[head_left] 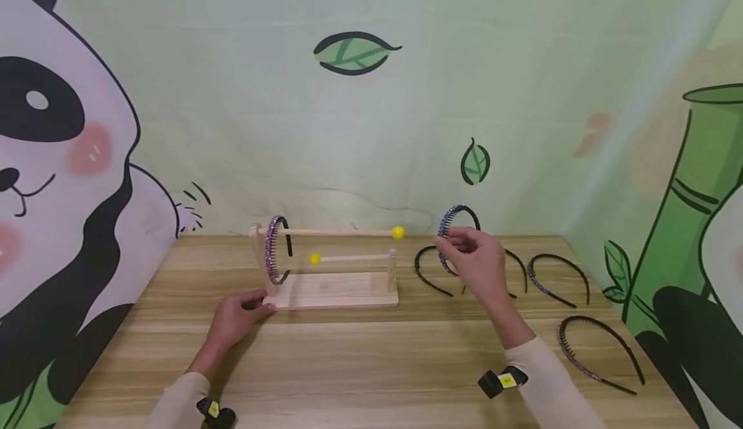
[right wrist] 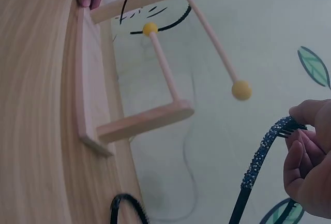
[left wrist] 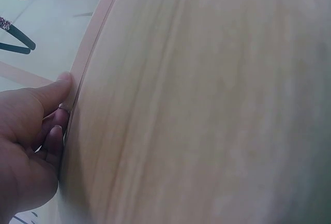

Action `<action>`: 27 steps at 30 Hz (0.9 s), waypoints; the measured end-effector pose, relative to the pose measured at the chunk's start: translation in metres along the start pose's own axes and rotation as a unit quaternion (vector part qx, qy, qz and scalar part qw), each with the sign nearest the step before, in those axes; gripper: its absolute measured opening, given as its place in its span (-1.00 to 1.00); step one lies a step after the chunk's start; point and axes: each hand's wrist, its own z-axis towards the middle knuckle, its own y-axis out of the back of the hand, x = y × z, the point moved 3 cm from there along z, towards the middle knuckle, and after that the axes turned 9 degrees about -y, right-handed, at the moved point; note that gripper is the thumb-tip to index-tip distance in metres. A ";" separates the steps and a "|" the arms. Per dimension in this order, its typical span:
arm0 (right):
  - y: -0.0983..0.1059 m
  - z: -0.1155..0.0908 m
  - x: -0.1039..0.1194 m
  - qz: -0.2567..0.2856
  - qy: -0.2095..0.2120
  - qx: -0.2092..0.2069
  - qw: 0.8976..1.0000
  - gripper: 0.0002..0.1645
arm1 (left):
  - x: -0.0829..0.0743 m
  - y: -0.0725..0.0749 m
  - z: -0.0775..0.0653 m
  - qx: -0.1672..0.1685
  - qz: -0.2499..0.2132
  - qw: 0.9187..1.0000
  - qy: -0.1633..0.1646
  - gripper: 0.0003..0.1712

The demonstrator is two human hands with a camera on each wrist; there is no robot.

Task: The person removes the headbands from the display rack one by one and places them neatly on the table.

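Observation:
My right hand holds a headband with blue glitter and inner comb teeth, pinched between thumb and fingers. It is raised upright above the table, right of the wooden stand. In the right wrist view, the glittery stretch of this headband runs down from the fingertips. The stand has two posts, each with a rod ending in a yellow ball. A pink-purple glitter headband hangs on the upper rod, near the left post. My left hand grips the base's front left corner, thumb on its edge.
Several headbands lie on the table at the right: dark bands behind my right hand, a blue-glitter one farther right, and a pinkish one nearer the front. A printed cloth backdrop stands behind the table.

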 end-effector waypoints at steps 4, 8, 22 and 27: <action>0.008 -0.001 -0.015 -0.023 -0.006 -0.004 1.000 -0.59 | 0.000 0.000 0.000 -0.001 -0.002 1.000 0.000 -0.49; 0.018 -0.004 -0.027 -0.046 -0.018 -0.012 0.999 -0.55 | -0.001 0.000 -0.001 0.000 -0.001 1.000 -0.001 -0.49; 0.038 -0.019 -0.062 -0.126 -0.058 -0.033 0.990 -0.63 | -0.002 0.001 0.000 0.000 0.000 1.000 0.002 -0.48; 0.043 -0.025 -0.076 -0.132 -0.089 -0.022 0.987 -0.59 | -0.002 0.000 0.000 0.001 0.000 1.000 0.003 -0.48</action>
